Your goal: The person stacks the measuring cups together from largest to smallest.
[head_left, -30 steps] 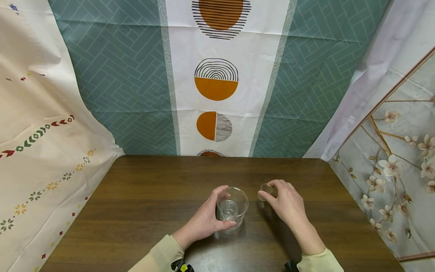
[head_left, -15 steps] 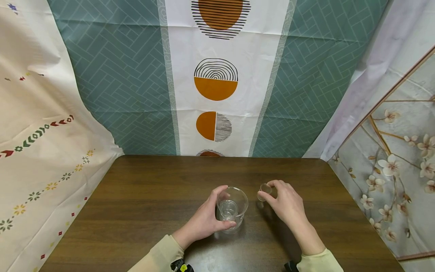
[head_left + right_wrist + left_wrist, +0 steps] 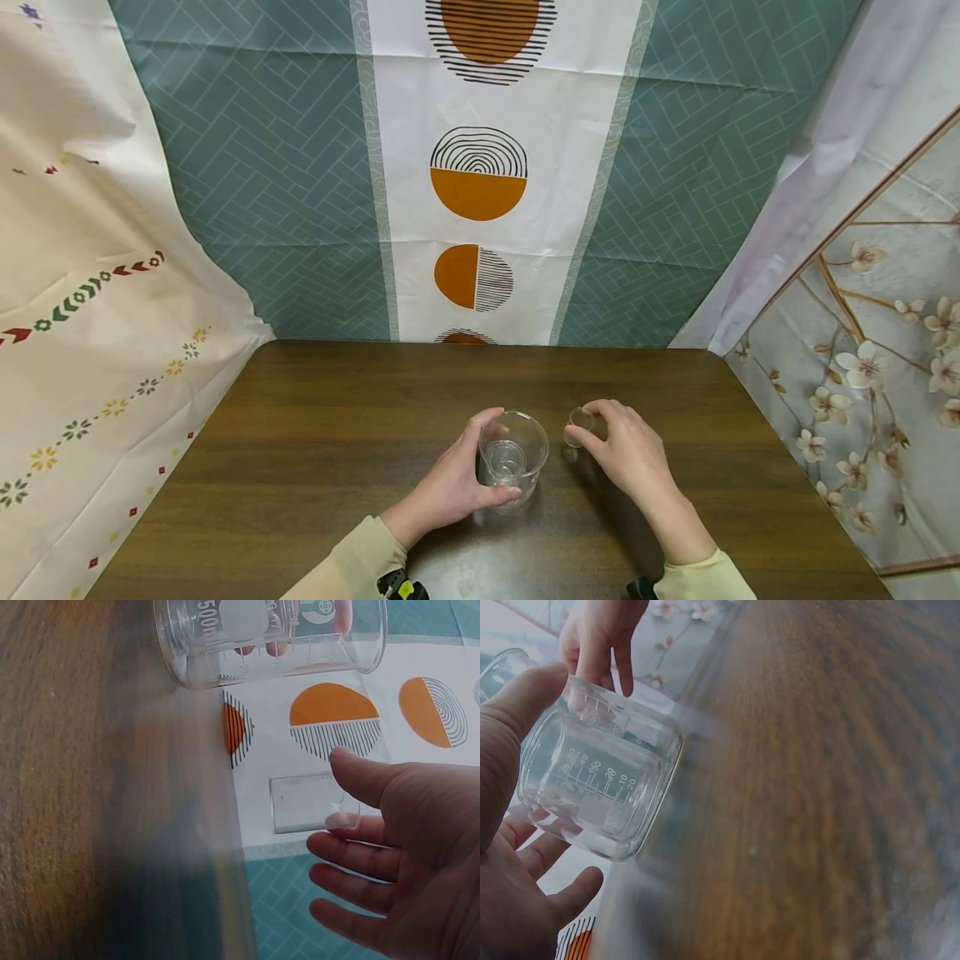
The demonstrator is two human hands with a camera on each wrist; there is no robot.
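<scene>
My left hand (image 3: 450,487) curls around a large clear glass beaker (image 3: 531,483), thumb on the near side and fingers on the far side. The beaker stands upright on the table, and printed volume marks show on its wall in both wrist views. A smaller beaker (image 3: 592,780) sits nested inside it. To the right, my right hand (image 3: 633,446) pinches a small clear glass beaker (image 3: 304,802) between thumb and index finger near its rim. The other fingers (image 3: 349,889) of that hand stay extended. The small beaker is upright, a short way right of the large one.
The brown wooden table (image 3: 337,400) spreads around both hands. At its back hangs a teal and white patterned cloth (image 3: 480,100). A cream cloth (image 3: 97,333) hangs on the left, and a floral cloth (image 3: 862,417) on the right.
My right hand has shifted slightly left with the small beaker, closer to the large one. My left hand and the large beaker have stayed put.
</scene>
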